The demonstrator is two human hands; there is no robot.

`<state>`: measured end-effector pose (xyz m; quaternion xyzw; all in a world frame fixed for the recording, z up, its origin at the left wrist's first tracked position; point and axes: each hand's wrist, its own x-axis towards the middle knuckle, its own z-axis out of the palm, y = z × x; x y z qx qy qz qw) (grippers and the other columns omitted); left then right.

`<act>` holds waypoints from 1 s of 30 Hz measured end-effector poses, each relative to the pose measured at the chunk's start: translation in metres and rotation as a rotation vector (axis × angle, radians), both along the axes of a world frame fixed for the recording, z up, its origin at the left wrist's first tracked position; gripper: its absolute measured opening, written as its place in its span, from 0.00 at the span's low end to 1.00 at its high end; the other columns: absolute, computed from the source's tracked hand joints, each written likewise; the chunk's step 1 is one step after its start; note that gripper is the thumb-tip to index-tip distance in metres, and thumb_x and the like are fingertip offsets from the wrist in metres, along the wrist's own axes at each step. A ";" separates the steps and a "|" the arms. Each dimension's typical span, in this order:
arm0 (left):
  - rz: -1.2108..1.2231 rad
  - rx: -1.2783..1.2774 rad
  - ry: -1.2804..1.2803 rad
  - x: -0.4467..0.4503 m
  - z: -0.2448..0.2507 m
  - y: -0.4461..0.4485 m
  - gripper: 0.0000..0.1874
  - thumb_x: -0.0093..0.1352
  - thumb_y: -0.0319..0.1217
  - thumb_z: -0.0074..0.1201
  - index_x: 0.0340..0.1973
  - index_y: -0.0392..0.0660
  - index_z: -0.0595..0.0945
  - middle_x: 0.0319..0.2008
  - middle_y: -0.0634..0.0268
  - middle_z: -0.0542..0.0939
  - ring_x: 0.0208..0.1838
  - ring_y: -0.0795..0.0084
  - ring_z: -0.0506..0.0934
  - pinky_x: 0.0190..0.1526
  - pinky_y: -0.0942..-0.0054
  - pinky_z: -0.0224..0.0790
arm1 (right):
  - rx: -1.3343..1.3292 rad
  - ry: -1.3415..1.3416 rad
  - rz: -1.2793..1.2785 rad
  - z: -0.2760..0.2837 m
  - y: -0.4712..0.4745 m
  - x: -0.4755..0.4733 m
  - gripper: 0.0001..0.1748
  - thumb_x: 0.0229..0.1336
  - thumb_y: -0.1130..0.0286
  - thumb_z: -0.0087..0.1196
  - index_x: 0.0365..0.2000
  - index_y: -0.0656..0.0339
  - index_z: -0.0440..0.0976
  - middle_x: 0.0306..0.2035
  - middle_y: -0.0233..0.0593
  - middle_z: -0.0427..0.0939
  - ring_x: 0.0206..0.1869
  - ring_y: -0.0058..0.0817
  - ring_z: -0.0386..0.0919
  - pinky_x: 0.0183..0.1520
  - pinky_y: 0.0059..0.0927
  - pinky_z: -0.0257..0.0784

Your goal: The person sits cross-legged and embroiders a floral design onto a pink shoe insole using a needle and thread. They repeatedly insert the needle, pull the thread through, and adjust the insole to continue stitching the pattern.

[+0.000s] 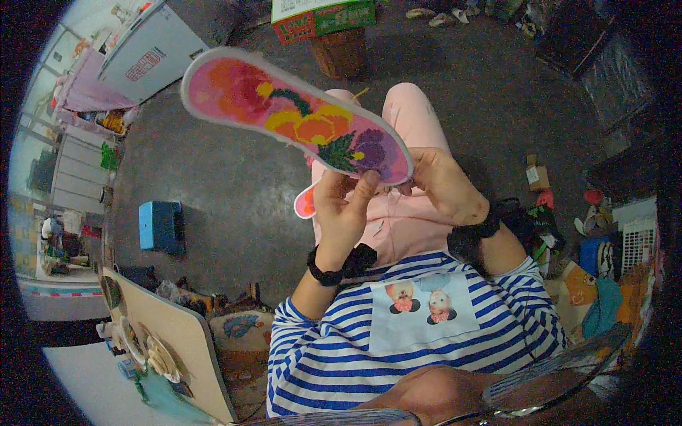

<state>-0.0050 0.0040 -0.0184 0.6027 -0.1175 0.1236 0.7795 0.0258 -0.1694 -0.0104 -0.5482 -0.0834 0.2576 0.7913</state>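
Note:
An embroidered shoe insole (314, 125) with flowers on pink and a white edge is held up over my lap. My left hand (346, 205) grips its near edge, the thumb on top by the purple flower. My right hand (445, 183) is at the rounded right end, its fingertips by the edge and partly hidden beneath it; whether they pinch the insole or a thread is unclear. Part of a second pink and orange insole (305, 203) shows beside my left hand, over my thigh. A thin yellow strand (361, 96) sticks out past the insole's far edge.
A blue stool (160, 226) stands on the floor at left. Beyond my knees, a green and red box (345, 18) rests on a brown basket-like stand (341, 53). A table (176, 325) with dishes is at lower left. Bags and a small carton (537, 174) lie at right.

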 end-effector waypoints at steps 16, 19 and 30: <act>-0.120 -0.213 0.146 0.004 0.014 0.011 0.09 0.66 0.25 0.55 0.41 0.36 0.77 0.30 0.62 0.80 0.27 0.77 0.75 0.30 0.79 0.67 | 1.057 0.082 -0.002 0.003 -0.041 0.033 0.08 0.63 0.71 0.47 0.28 0.61 0.64 0.24 0.32 0.62 0.26 0.19 0.62 0.32 0.23 0.64; -0.136 -0.264 0.168 0.003 0.014 0.007 0.09 0.67 0.25 0.52 0.42 0.35 0.77 0.30 0.62 0.80 0.28 0.77 0.74 0.30 0.79 0.66 | 1.045 0.112 -0.031 0.000 -0.042 0.028 0.11 0.67 0.71 0.42 0.26 0.60 0.57 0.24 0.32 0.57 0.23 0.18 0.59 0.26 0.20 0.64; -0.191 -0.575 0.290 0.004 0.022 0.004 0.15 0.67 0.24 0.45 0.50 0.35 0.71 0.42 0.57 0.79 0.38 0.67 0.81 0.38 0.69 0.79 | 0.387 -0.143 -0.090 -0.008 -0.009 0.013 0.15 0.65 0.56 0.44 0.27 0.53 0.62 0.15 0.24 0.56 0.15 0.12 0.50 0.18 0.16 0.44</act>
